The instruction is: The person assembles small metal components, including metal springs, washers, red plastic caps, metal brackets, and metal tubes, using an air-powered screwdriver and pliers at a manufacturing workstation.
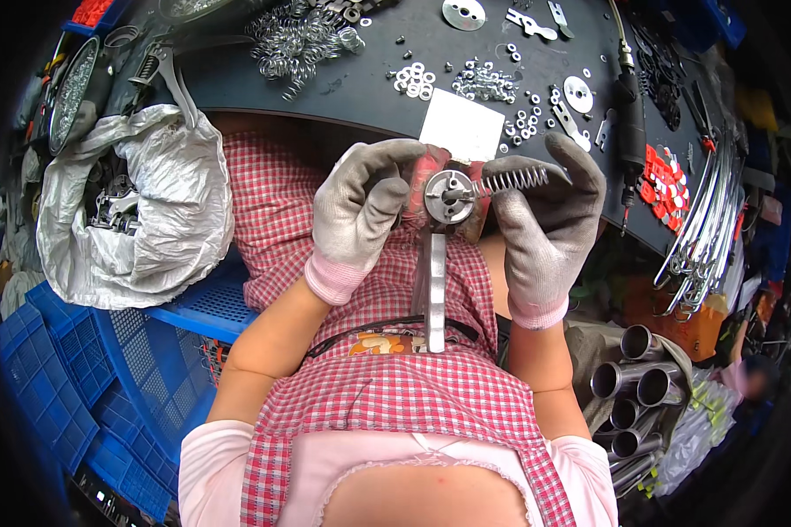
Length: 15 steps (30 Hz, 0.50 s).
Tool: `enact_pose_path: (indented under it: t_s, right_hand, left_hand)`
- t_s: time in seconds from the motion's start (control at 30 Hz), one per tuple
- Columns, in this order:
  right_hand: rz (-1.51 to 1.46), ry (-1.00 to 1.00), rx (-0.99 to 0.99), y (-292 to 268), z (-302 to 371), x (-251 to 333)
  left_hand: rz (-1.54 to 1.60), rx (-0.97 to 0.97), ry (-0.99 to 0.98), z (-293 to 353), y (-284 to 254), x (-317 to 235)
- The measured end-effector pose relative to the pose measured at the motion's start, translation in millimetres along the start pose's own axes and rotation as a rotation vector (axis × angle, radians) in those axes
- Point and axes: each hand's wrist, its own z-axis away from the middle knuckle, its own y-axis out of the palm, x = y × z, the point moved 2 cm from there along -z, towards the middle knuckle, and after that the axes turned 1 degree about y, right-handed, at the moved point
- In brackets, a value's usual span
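In front of my lap stands a silver metal part with a round slotted head and a flat bar pointing toward me. Reddish padding shows around the head. My right hand, in a grey-white glove, pinches a coil spring between thumb and fingers; the spring's inner end meets the right side of the round head. On the other side my left hand, gloved too, has its fingers curled, with the index fingertip close against the reddish padding. Whatever lies inside those curled fingers is hidden.
A dark workbench ahead carries a pile of springs, washers, small nuts and a white card. A power screwdriver hangs at right near metal rods. A white sack sits left; metal tubes lie right.
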Motion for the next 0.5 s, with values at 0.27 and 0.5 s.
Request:
enact_pose_path:
  t_s: [0.27,0.5]
  right_hand:
    - [0.475,-0.374,0.107,-9,6,-6]
    - [0.63,-0.228,0.022,-9,14,-21]
  left_hand:
    - [-0.092,-0.06,0.039,6,-3,-1]
    - [0.027,-0.058,0.046,7,-1,6]
